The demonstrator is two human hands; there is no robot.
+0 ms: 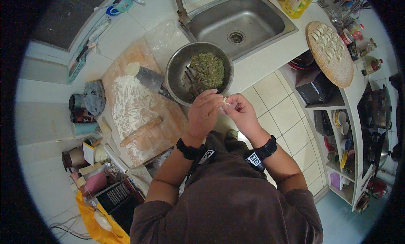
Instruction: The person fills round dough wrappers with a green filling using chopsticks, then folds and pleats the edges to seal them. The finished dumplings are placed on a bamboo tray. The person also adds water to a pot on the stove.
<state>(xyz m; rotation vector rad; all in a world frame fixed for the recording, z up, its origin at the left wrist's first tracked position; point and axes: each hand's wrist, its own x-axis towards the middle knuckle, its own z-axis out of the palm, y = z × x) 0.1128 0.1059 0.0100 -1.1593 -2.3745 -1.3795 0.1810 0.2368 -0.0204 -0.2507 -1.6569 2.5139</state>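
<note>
My left hand (205, 109) and my right hand (240, 111) meet at the near rim of a steel mixing bowl, both on a small piece of pale dough (224, 102), mostly covered by fingers. The steel bowl (172, 70) holds chopped green filling (208, 70) and dark chopsticks (191, 79). To its left lies a floured wooden board (171, 127) with a rolling pin (140, 131), a cleaver (148, 78) and a round dough wrapper (132, 68) beside the blade. On the right counter, a round woven tray (340, 71) bears rows of folded dumplings (327, 41).
A steel sink (253, 19) with a tap (182, 14) lies beyond the bowl. Yellow liquid fills a bottle (296, 5) at its far right corner. Open shelves (330, 117) stand right, past the tiled floor (278, 108). Jars, boxes and a yellow bag (91, 218) crowd the left.
</note>
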